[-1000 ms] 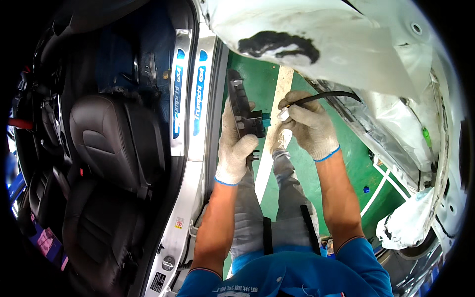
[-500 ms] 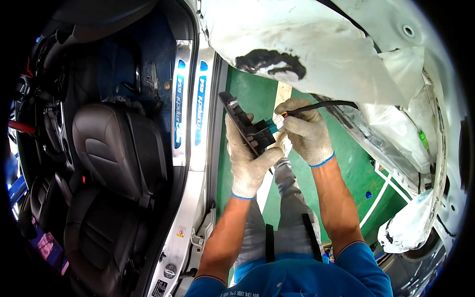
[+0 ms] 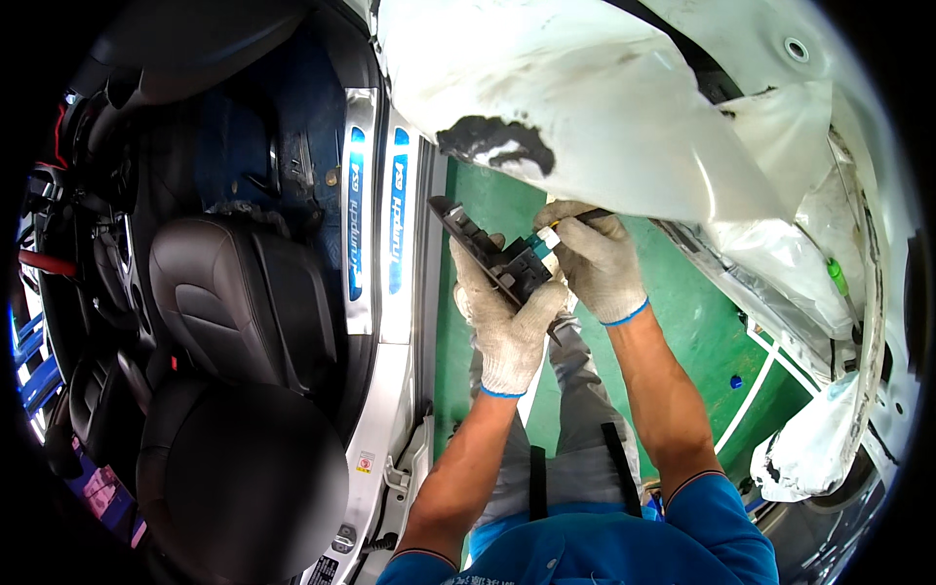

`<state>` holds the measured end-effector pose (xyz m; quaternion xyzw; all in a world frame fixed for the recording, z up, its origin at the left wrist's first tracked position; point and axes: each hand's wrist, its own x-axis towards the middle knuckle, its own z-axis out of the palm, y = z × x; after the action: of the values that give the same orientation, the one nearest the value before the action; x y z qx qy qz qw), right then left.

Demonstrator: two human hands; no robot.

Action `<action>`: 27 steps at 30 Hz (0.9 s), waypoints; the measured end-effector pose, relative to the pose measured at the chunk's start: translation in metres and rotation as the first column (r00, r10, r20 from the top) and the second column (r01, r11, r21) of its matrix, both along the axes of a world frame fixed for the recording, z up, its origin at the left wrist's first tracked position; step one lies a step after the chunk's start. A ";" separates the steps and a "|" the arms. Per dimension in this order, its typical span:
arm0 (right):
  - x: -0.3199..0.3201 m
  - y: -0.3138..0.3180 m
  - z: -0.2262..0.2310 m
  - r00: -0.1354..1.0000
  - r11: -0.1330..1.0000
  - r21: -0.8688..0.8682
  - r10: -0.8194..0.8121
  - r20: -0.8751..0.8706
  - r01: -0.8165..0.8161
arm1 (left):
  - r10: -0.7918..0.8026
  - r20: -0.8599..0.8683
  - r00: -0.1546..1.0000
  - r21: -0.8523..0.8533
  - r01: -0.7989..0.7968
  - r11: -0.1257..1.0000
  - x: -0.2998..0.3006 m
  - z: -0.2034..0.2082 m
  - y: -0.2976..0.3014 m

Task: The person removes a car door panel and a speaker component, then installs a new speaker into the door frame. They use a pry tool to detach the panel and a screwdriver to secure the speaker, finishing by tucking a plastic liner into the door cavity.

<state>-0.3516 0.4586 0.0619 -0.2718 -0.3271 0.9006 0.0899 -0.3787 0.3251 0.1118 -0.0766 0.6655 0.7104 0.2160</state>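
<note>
My left hand, in a pale knit glove, grips a black car-door switch panel from below, its back turned to the right. On that back stands a black housing with a teal socket. In my right hand, gloved too, the fingers pinch a white wiring plug against the teal socket. I cannot tell whether the plug is fully seated. A dark cable runs from my right fingers up under the white sheet on the door.
White plastic sheeting with a black smear covers the open door at the right. A green-handled tool sticks out there. At left are the metal sill and a dark seat, partly behind a blurred dark round shape. Below lies green floor.
My left hand and the switch panel have moved slightly down, the hand also to the right. The door sheeting now hides most of the cable. The dark round shape has appeared over the seat.
</note>
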 end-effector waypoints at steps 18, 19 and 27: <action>-0.001 0.001 0.007 0.984 0.984 -0.173 -0.021 0.177 0.052 | -0.104 0.272 0.957 0.550 -0.066 0.832 -0.022 0.004 -0.021; 0.001 0.001 0.009 0.985 0.984 -0.175 -0.011 0.170 0.042 | -0.123 0.299 0.946 0.561 -0.070 0.825 -0.021 0.004 -0.022; 0.025 0.007 0.059 0.941 1.000 -0.005 0.007 0.338 -0.006 | -0.137 0.232 0.963 0.539 -0.010 0.842 -0.028 0.037 -0.009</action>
<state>-0.3270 0.4660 0.1208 -0.4213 -0.3370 0.8415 0.0289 -0.4065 0.3164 0.1488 -0.0840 0.4086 0.8436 0.3383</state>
